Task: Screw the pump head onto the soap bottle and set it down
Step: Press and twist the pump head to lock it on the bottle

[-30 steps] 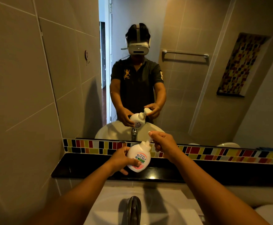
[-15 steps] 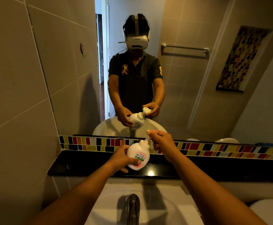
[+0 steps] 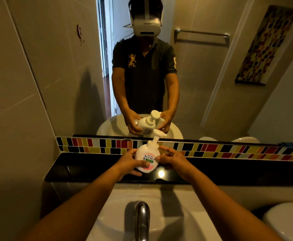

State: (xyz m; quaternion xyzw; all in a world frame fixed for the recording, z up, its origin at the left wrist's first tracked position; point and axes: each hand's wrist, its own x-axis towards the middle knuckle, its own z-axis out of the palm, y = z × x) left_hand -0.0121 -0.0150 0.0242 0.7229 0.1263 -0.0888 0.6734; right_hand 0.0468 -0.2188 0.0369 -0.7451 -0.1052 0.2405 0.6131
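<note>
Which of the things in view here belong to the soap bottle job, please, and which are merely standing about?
Part of the job:
soap bottle
pump head
left hand
right hand
black ledge, the likely place to set it down

Just there:
tap
basin
mirror
mosaic tile strip

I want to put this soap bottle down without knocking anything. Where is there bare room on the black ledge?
The black ledge looks bare left of the left hand, out to the side wall, and right of the right hand, along the tile strip. The middle is crowded: both hands are on the soap bottle there, with the tap just below.
</note>
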